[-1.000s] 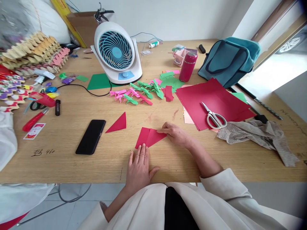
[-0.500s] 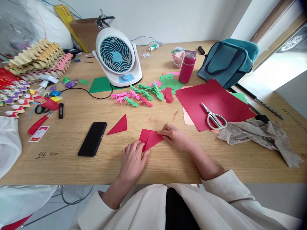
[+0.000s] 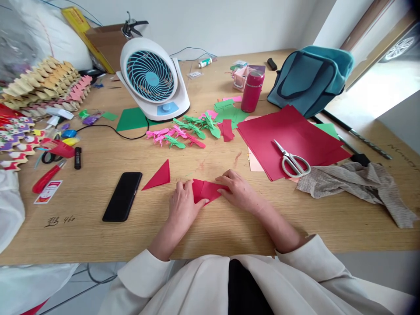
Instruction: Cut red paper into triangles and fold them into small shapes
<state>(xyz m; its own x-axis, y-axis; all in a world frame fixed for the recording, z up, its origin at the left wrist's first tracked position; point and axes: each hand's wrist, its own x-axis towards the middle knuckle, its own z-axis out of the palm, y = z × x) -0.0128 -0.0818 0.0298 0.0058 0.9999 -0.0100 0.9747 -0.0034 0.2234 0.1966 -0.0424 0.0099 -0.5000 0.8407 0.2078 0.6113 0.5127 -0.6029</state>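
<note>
A folded piece of red paper (image 3: 210, 190) lies on the wooden table between my two hands. My left hand (image 3: 184, 202) holds its left side, thumb along the lower edge and fingers at the upper left. At the right end, my right hand (image 3: 236, 189) pinches the paper between thumb and fingers. A red paper triangle (image 3: 160, 176) rests to the upper left of my left hand. Farther back is a pile of pink and green folded paper pieces (image 3: 187, 130), with small red strips (image 3: 227, 130) beside it.
White-handled scissors (image 3: 292, 161) lie on red sheets (image 3: 262, 131) at the right, near a crumpled cloth (image 3: 357, 186). A black phone (image 3: 122, 197) lies left. Behind stand a fan (image 3: 152, 81), a red bottle (image 3: 252, 91) and a teal bag (image 3: 308, 81).
My left hand has moved up along the left side of the red paper, covering its left end. The view has shifted slightly. My right hand stays at the paper's right end.
</note>
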